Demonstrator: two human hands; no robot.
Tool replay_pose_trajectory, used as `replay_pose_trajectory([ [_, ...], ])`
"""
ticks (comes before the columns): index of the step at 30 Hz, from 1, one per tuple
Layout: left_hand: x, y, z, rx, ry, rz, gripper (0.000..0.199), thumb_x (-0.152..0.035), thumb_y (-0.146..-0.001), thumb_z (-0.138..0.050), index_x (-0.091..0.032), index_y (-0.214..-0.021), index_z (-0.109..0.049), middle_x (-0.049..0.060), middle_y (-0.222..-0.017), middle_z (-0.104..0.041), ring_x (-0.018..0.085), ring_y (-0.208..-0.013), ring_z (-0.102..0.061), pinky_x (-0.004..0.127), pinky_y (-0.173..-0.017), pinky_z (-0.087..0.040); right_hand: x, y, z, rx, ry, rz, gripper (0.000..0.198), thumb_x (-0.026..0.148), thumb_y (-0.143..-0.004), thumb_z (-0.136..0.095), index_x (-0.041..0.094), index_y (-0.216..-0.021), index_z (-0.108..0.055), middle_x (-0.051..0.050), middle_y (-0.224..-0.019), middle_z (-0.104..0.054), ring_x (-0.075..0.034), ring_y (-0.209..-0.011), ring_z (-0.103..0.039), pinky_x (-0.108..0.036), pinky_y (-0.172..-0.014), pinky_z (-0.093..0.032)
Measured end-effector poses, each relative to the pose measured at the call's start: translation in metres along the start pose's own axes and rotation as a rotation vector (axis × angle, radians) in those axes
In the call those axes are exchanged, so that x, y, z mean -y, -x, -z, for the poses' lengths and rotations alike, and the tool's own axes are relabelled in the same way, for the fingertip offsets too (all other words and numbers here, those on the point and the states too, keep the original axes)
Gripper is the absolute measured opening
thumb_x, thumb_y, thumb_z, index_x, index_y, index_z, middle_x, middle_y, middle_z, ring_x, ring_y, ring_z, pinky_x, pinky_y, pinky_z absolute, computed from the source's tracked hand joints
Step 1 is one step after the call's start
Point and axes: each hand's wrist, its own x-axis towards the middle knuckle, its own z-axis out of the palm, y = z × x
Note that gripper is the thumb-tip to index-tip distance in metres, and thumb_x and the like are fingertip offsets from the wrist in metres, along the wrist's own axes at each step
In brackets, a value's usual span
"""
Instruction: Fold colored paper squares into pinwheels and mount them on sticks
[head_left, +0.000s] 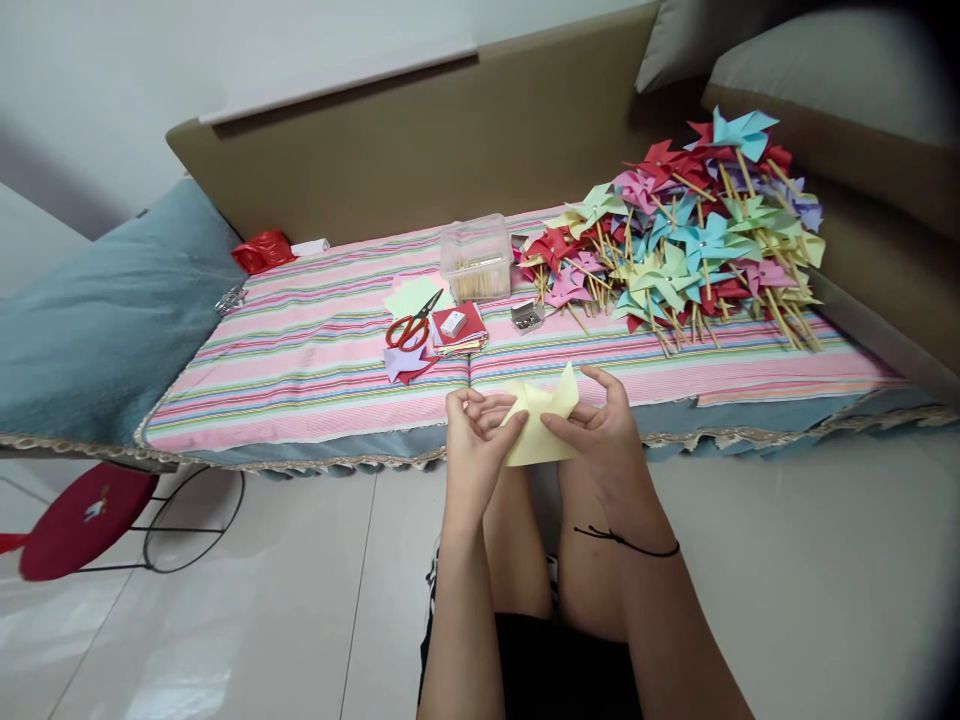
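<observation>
In the head view, the left hand (478, 440) and right hand (606, 440) hold the yellow paper (541, 445) above the legs (517, 545), fingers closed on it with both thumbs in front, probably to keep the folds steady; the scissors (424, 314) lie beyond, perhaps for easy reach.

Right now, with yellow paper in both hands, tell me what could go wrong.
The pale yellow paper, pinched by the left hand and right hand, could tear or crease if they pull apart. The scissors lie with bare blades and might nick a reaching hand. The open box could spill its small shiny pieces if knocked.
</observation>
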Motion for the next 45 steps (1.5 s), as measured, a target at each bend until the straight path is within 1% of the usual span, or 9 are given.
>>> replay_pose_trajectory([
  [3,0.0007,-0.0009,0.003,-0.049,0.104,0.115,0.056,-0.022,-0.06,-0.08,-0.023,-0.089,-0.033,-0.003,-0.075,-0.068,0.01,-0.063,-0.063,0.022,-0.066,-0.048,0.0,-0.0001,0.0015,0.027,0.032,-0.035,0.094,0.032,-0.054,-0.084,0.022,-0.131,-0.031,-0.006,-0.079,-0.076,-0.024,-0.07,-0.072,-0.036,-0.067,-0.057],
  [7,-0.0001,-0.0004,0.0039,-0.065,0.127,0.172,0.061,-0.022,-0.056,-0.082,-0.023,-0.09,-0.033,-0.005,-0.07,-0.067,0.01,-0.057,-0.062,0.021,-0.06,-0.046,-0.001,-0.0007,0.0027,0.022,0.047,-0.031,0.096,0.034,-0.054,-0.084,0.022,-0.132,-0.03,-0.007,-0.081,-0.076,-0.025,-0.072,-0.072,-0.038,-0.068,-0.057],
  [10,-0.0012,0.0012,0.0018,-0.03,0.132,0.224,0.061,-0.023,-0.057,-0.082,-0.023,-0.093,-0.032,-0.001,-0.071,-0.07,0.012,-0.057,-0.064,0.024,-0.06,-0.047,-0.0019,-0.0006,0.0028,0.033,0.048,-0.021,0.097,0.036,-0.054,-0.085,0.022,-0.133,-0.03,-0.006,-0.081,-0.076,-0.025,-0.073,-0.072,-0.037,-0.069,-0.057],
  [14,-0.0009,0.0025,-0.0016,-0.037,0.135,0.196,0.061,-0.021,-0.057,-0.081,-0.023,-0.094,-0.033,0.001,-0.071,-0.072,0.014,-0.055,-0.064,0.026,-0.06,-0.049,-0.0018,0.0006,0.0019,0.048,0.062,-0.021,0.098,0.037,-0.055,-0.084,0.021,-0.134,-0.029,-0.006,-0.08,-0.076,-0.024,-0.073,-0.072,-0.036,-0.069,-0.057],
  [23,0.0012,0.0024,-0.0029,-0.077,0.088,0.176,0.062,-0.02,-0.056,-0.081,-0.024,-0.094,-0.032,0.0,-0.067,-0.072,0.014,-0.05,-0.062,0.025,-0.056,-0.049,-0.0006,0.0008,0.0018,0.074,0.053,-0.029,0.096,0.04,-0.055,-0.083,0.023,-0.133,-0.03,-0.005,-0.081,-0.075,-0.023,-0.073,-0.071,-0.037,-0.07,-0.056],
  [29,-0.0006,0.0037,-0.0015,-0.042,0.051,0.179,0.064,-0.021,-0.055,-0.082,-0.024,-0.095,-0.032,-0.002,-0.066,-0.07,0.015,-0.051,-0.064,0.025,-0.055,-0.049,0.0016,0.0011,0.0048,0.067,0.088,-0.032,0.098,0.041,-0.055,-0.083,0.023,-0.135,-0.029,-0.002,-0.077,-0.074,-0.02,-0.065,-0.069,-0.032,-0.063,-0.055],
  [35,-0.0005,0.004,-0.0006,-0.029,0.048,0.176,0.064,-0.022,-0.056,-0.082,-0.024,-0.098,-0.033,-0.002,-0.067,-0.07,0.015,-0.052,-0.064,0.026,-0.056,-0.05,0.0026,0.0022,0.0022,0.034,0.064,-0.025,0.095,0.037,-0.055,-0.083,0.022,-0.133,-0.032,0.002,-0.068,-0.072,-0.017,-0.056,-0.065,-0.03,-0.059,-0.054],
  [40,-0.0008,0.0034,-0.0006,-0.026,0.032,0.173,0.065,-0.023,-0.055,-0.083,-0.024,-0.1,-0.036,-0.001,-0.066,-0.071,0.015,-0.053,-0.065,0.025,-0.056,-0.049,0.0032,0.0022,0.0019,0.03,0.085,-0.029,0.094,0.037,-0.055,-0.083,0.022,-0.132,-0.033,0.0,-0.072,-0.073,-0.018,-0.06,-0.066,-0.032,-0.06,-0.054],
  [45,-0.0025,0.0031,-0.0003,-0.024,0.011,0.174,0.064,-0.022,-0.055,-0.082,-0.023,-0.099,-0.036,-0.001,-0.065,-0.07,0.014,-0.052,-0.064,0.025,-0.056,-0.049,0.0022,0.0014,0.0024,0.043,0.073,-0.024,0.093,0.036,-0.055,-0.083,0.022,-0.132,-0.033,0.001,-0.071,-0.073,-0.017,-0.058,-0.065,-0.029,-0.058,-0.052],
])
